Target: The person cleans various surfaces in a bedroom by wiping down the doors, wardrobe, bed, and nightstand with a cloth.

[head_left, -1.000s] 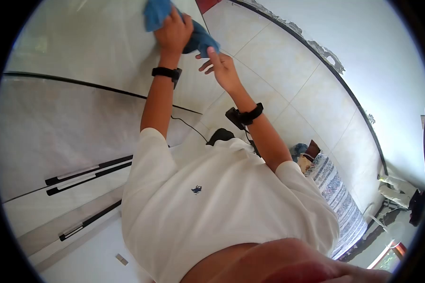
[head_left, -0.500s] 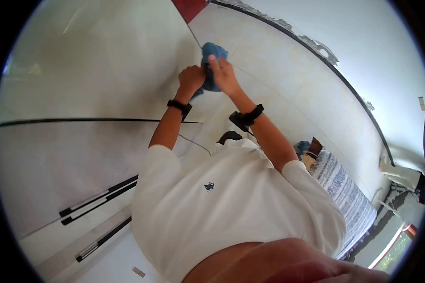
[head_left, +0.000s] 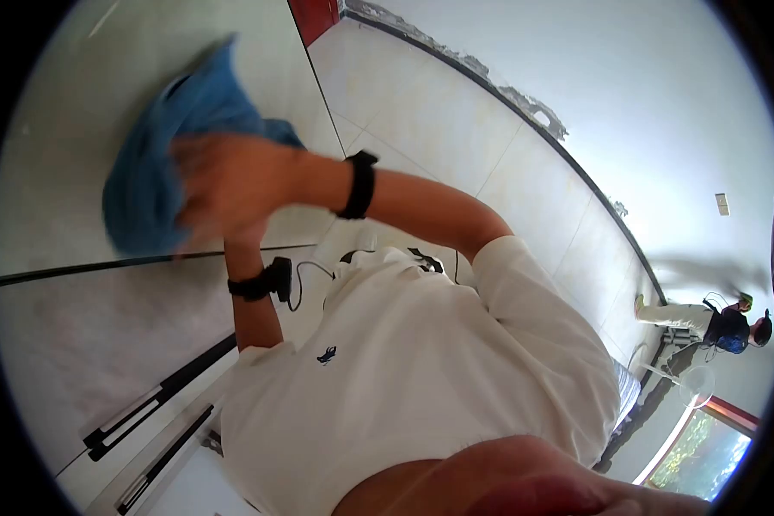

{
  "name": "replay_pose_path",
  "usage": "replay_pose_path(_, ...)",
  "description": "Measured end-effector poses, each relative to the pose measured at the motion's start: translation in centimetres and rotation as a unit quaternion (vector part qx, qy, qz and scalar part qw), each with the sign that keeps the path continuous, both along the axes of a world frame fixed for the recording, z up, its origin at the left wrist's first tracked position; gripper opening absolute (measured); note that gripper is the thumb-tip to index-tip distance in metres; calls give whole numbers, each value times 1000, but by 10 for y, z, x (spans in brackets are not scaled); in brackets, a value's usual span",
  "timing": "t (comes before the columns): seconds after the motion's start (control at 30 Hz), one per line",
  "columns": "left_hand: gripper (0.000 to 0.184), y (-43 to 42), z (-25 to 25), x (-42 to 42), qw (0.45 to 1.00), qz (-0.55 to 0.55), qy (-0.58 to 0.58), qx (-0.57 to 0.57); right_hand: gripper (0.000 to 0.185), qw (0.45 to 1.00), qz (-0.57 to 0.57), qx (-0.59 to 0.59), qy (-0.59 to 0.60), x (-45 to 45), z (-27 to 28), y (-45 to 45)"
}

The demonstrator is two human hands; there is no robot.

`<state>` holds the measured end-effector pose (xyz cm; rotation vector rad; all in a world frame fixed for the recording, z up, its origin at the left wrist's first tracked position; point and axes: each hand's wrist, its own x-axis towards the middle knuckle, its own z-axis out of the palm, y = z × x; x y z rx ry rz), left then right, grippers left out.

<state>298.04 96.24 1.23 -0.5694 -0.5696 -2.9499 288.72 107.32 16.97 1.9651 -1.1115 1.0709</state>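
A crumpled blue cloth, possibly a garment, is spread wide over the glossy pale tabletop, near its black-trimmed edge. My right hand reaches across and lies against the cloth's near side. Motion smears its fingers, so their grip does not show clearly. Behind and below it is my left hand, mostly covered by the right hand. Its fingers are hidden, close to the cloth. Each wrist carries a black strap, and a cable runs from the left one.
Drawer fronts with long black handles lie below the tabletop edge. Pale floor tiles stretch to a wall with peeling paint. A red object stands beyond the table. At far right are another person, a white fan and a window.
Both hands and the blue cloth have moved left, from beside the table corner to over the tabletop. The bunched cloth has opened out. My view has turned, bringing another person into sight.
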Motion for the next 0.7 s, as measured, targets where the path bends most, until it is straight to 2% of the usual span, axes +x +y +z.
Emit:
replay_pose_path(0.03, 64, 19, 28, -4, 993, 54, -50, -89, 21, 999, 44, -10, 25, 12, 7, -10)
replay_pose_path(0.07, 66, 28, 44, -5, 973, 106, -101, -178, 21, 999, 41, -15, 31, 17, 6, -22)
replay_pose_path(0.13, 68, 24, 42, -2, 973, 119, -129, -153, 16, 991, 126, 47, 25, 22, 2, -38)
replay_pose_path(0.17, 70, 23, 36, -4, 971, 136, -159, -120, 16, 990, 128, 49, 31, 8, 2, -45)
replay_pose_path(0.23, 71, 14, 22, -6, 984, 105, -123, -78, 11, 988, -19, 73, 136, -30, 4, -58)
replay_pose_path(0.27, 73, 9, 16, -4, 992, 66, -97, -48, 11, 988, -14, 72, 137, -35, -2, -59)
replay_pose_path(0.33, 76, 11, 9, -6, 989, 57, -130, -41, 15, 980, -106, 136, 103, -47, -33, -63)
replay_pose_path(0.37, 80, 9, 3, -7, 985, 44, -167, -29, 15, 981, -105, 128, 101, -53, -49, -70)
replay_pose_path(0.4, 80, 3, -6, -9, 983, 44, -175, -35, 14, 987, -127, 62, 72, -58, -68, -76)
replay_pose_path(0.43, 81, -4, -15, -13, 975, 62, -143, -156, 13, 988, -148, -2, 42, -61, -79, -80)
replay_pose_path(0.47, 82, -12, -23, -12, 952, 78, -110, -275, 13, 989, -147, 5, 23, -70, -93, -76)
replay_pose_path(0.5, 82, -13, -22, -8, 949, 79, -122, -280, 12, 989, -144, 11, 2, -81, -102, -66)
replay_pose_path(0.53, 84, -14, -19, -7, 932, 34, -179, -312, 15, 974, -167, 151, -11, -95, -136, -60)
replay_pose_path(0.57, 85, -14, -15, -12, 910, -6, -230, -344, 42, 941, -184, 284, -17, -109, -172, -58)
replay_pose_path(0.6, 85, -13, -25, -12, 904, -15, -270, -330, 42, 947, -180, 266, -16, -116, -187, -57)
replay_pose_path(0.63, 84, -13, -36, -9, 895, -30, -309, -321, 29, 958, -193, 140, -158, -116, -199, -55)
replay_pose_path(0.67, 82, -9, -35, -7, 918, -77, -281, -268, 20, 931, -202, 8, -303, -101, -207, -48)
replay_pose_path(0.7, 82, -26, -27, -10, 908, -93, -288, -288, 20, 923, -215, -12, -317, -101, -207, -58)
